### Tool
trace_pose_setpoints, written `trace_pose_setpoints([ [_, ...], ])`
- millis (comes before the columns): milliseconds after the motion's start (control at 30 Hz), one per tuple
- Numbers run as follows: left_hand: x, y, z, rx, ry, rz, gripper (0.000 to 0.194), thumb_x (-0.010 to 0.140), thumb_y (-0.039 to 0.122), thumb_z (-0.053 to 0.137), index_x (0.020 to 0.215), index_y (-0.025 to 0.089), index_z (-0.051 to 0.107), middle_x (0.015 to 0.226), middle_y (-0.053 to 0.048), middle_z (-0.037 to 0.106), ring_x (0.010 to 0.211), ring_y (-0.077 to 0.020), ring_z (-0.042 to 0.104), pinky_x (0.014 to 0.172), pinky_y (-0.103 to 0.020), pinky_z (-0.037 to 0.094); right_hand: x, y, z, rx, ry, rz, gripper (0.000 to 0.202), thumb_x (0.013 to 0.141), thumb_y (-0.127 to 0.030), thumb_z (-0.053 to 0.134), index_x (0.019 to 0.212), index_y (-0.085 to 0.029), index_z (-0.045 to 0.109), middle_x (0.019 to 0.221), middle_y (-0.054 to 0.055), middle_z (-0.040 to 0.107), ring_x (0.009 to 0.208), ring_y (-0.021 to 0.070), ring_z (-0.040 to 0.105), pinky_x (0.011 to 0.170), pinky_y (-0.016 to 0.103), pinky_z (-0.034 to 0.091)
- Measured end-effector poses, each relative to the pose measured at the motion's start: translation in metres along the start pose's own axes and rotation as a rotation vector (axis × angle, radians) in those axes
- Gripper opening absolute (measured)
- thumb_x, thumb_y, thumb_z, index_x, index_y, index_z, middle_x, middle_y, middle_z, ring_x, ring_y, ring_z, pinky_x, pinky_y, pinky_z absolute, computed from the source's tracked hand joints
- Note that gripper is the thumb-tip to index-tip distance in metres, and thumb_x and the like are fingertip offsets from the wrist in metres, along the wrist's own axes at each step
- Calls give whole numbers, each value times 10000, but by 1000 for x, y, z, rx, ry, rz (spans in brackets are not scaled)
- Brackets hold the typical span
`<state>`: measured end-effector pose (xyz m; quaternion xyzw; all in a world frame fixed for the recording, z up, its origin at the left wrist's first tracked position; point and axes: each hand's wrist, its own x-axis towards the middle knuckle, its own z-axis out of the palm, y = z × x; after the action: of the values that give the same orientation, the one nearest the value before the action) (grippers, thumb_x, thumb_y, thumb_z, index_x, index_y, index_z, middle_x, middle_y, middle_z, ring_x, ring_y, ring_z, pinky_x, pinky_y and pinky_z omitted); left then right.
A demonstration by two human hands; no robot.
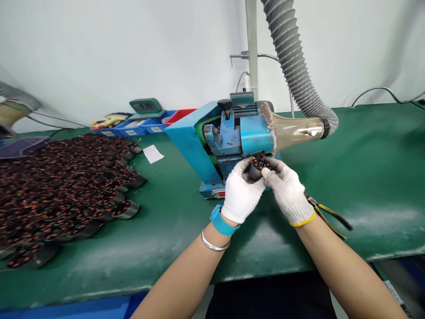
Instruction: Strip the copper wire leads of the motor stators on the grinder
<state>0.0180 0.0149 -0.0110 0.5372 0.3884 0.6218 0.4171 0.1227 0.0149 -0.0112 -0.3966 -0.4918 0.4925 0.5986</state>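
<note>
Between my two gloved hands is a round black motor stator with copper-coloured windings inside its ring. My left hand, in a white glove, grips its left side. The fingers of my right hand, in a white knit glove with grey-stained fingertips, close on its right side. Both hands are just below the front of a blue belt grinding machine. Whether the stator touches the machine I cannot tell. A clear funnel-shaped hood joins the machine on the right.
Many similar stators crowd the left of the green table. Pliers lie beside my right wrist. A grey ribbed hose rises from the hood. Blue bins, a red bin and a digital clock stand behind.
</note>
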Motion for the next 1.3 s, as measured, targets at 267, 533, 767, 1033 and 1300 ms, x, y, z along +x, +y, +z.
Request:
trace_pose_setpoints([
  [267, -16, 4, -21, -242, 17, -126, 464, 580, 199, 792, 1007, 173, 612, 1019, -64, 695, 928, -198, 658, 828, -316, 549, -21, 2, 0, -57, -41, -90, 416, 749, -434, 672, 1053, -157, 610, 951, 78, 683, 677, 146, 610, 595, 277, 526],
  [533, -40, 30, -58, -1012, 27, -601, 394, 668, 261, 540, 987, 53, 645, 894, -125, 665, 532, -84, 484, 581, -266, 492, -28, 6, -3, -102, -30, -123, 325, 848, -447, 588, 987, -160, 650, 861, 59, 671, 628, 127, 569, 564, 253, 477],
  [767, -64, 34, -93, -1040, 215, -569, 349, 656, 287, 520, 935, 102, 617, 863, -84, 633, 491, -56, 426, 539, -230, 455, -36, 2, 4, -251, -102, -110, 333, 839, -444, 585, 976, -150, 658, 886, 64, 640, 611, 112, 546, 560, 245, 474],
  [1033, -108, 1, -175, 389, 386, -318, 535, 618, 331, 713, 1092, 189, 511, 1087, -90, 652, 1012, -242, 625, 972, -409, 445, -33, 24, 4, -499, -236, -24, 354, 835, -469, 574, 1018, -176, 654, 892, 63, 652, 781, 190, 597, 690, 318, 478],
  [1300, -105, -4, -314, 1540, 658, -650, 819, 691, 697, 533, 1208, 61, 520, 1173, -271, 601, 1117, -442, 550, 904, -518, 440, -40, 31, 16, -1115, -491, 37, 311, 847, -454, 536, 1069, -266, 647, 1059, 37, 666, 940, 244, 629, 752, 356, 476],
])
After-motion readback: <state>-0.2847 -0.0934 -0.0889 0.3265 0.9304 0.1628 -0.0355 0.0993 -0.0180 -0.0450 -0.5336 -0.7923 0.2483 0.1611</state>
